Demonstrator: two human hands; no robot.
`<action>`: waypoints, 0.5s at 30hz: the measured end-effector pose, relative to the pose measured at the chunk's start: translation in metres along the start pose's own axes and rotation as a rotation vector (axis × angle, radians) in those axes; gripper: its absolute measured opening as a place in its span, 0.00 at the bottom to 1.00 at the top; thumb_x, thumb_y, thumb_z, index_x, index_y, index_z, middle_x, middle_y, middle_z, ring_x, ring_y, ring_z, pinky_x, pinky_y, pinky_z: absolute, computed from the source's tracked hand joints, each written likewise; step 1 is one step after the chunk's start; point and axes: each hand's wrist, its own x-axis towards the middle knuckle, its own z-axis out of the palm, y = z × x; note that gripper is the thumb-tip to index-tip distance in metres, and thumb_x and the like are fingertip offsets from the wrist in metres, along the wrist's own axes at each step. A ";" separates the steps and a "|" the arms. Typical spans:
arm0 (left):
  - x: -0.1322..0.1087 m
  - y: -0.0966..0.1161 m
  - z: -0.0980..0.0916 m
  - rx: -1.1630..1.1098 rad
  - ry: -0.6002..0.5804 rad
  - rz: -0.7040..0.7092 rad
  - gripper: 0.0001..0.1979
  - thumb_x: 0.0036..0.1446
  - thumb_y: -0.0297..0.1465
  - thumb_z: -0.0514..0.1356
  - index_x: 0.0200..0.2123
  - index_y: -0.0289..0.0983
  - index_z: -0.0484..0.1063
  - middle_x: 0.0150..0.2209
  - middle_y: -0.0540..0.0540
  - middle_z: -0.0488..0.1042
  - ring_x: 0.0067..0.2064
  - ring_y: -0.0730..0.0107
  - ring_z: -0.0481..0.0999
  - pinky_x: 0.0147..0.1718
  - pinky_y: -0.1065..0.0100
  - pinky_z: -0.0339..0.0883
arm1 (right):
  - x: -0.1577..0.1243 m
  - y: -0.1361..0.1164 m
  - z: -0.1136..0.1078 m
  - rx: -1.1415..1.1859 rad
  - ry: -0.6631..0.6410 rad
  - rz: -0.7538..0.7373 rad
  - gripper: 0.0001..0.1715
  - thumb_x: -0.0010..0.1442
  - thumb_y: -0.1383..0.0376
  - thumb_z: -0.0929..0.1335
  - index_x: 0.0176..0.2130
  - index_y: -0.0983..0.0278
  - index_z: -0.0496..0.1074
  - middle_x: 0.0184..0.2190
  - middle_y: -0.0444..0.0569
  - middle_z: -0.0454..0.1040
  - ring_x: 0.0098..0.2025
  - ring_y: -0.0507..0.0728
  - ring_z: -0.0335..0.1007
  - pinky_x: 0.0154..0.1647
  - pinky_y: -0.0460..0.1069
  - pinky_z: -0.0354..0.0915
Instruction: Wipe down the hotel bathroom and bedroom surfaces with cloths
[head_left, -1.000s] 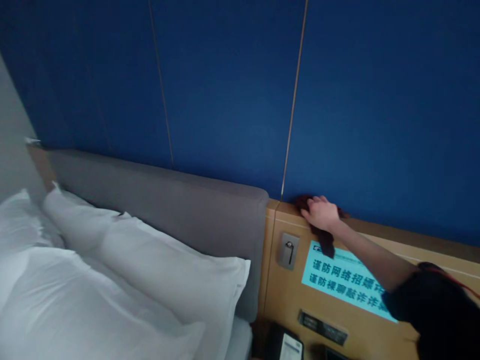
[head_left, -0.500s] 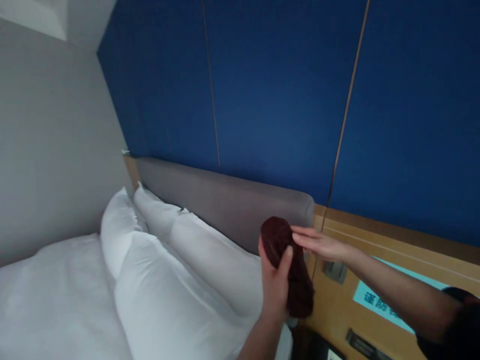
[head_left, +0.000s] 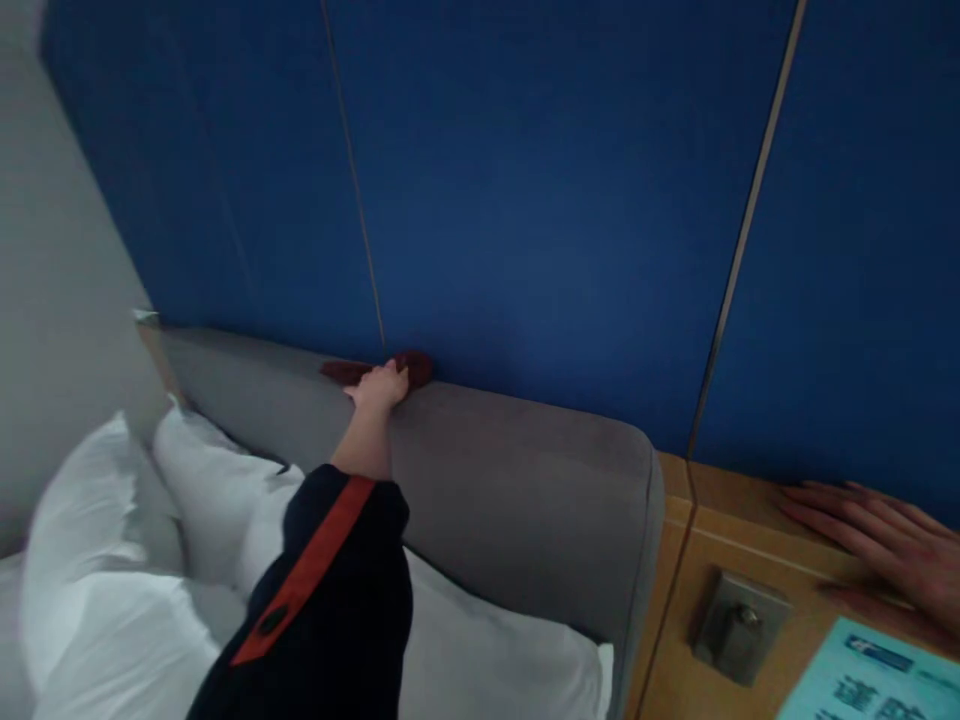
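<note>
Left hand (head_left: 379,390) is pressing dark red cloth (head_left: 414,368) on the grey upholstered headboard (head_left: 517,470) top, cloth's long axis running along it; grip unclear; right hand (head_left: 870,540) is lying open past headboard's end, fingers released, farther off.

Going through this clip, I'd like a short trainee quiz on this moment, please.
1. What is under the left hand on top of the grey upholstered headboard?
2. True or false: the right hand lies open on the wooden panel, above the metal plate.
3. What colour is the stripe on the dark sleeve of the left arm? A) blue B) red C) white

Key: 1. A dark red cloth. 2. True. 3. B.
</note>
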 end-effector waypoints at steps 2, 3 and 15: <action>-0.019 0.013 0.025 0.097 -0.072 0.069 0.22 0.61 0.37 0.60 0.46 0.20 0.67 0.49 0.21 0.72 0.56 0.40 0.69 0.52 0.25 0.47 | 0.008 -0.005 -0.008 -0.149 -0.002 -0.094 0.46 0.58 0.41 0.64 0.69 0.47 0.47 0.64 0.42 0.57 0.62 0.60 0.58 0.57 0.61 0.66; -0.034 0.026 0.036 0.131 -0.111 0.120 0.22 0.62 0.38 0.59 0.47 0.20 0.68 0.49 0.22 0.73 0.55 0.40 0.70 0.51 0.26 0.50 | 0.013 -0.006 -0.013 -0.185 0.004 -0.115 0.45 0.59 0.42 0.63 0.69 0.49 0.46 0.64 0.42 0.58 0.62 0.59 0.59 0.56 0.61 0.67; -0.363 0.277 0.125 -0.752 -0.414 0.363 0.31 0.67 0.52 0.35 0.63 0.43 0.55 0.60 0.48 0.63 0.68 0.56 0.53 0.64 0.52 0.49 | -0.029 -0.067 -0.090 0.339 0.264 -0.080 0.52 0.60 0.41 0.66 0.69 0.65 0.45 0.70 0.54 0.36 0.70 0.68 0.32 0.68 0.65 0.40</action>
